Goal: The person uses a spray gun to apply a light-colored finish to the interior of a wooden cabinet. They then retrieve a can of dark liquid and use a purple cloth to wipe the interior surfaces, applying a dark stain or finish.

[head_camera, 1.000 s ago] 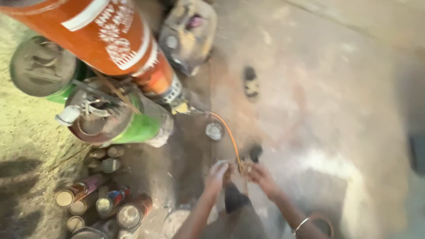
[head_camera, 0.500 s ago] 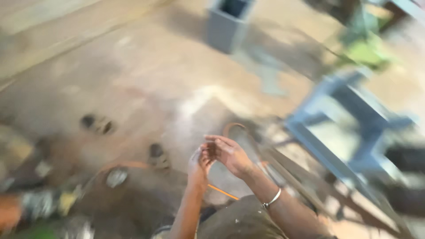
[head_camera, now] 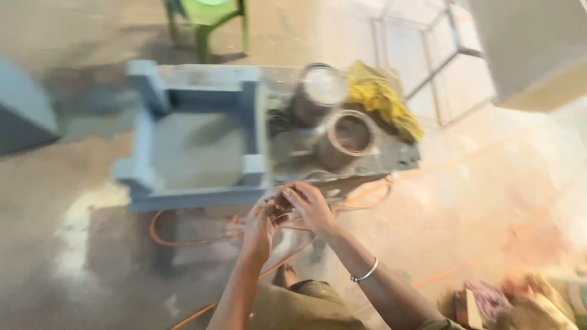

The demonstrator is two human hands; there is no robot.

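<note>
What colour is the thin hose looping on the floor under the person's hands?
Orange. The hose shows in the head view, looping across the floor beneath the left hand and right hand.

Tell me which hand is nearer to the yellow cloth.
Right. The right hand sits below and left of the yellow cloth, on the cloth's side of the pair. The left hand is lower and further left, beside the orange hose.

Dusty concrete floor [head_camera: 73, 263] under orange hose [head_camera: 183, 241], blue-grey frame [head_camera: 195, 143], two tins [head_camera: 333, 116].
</note>
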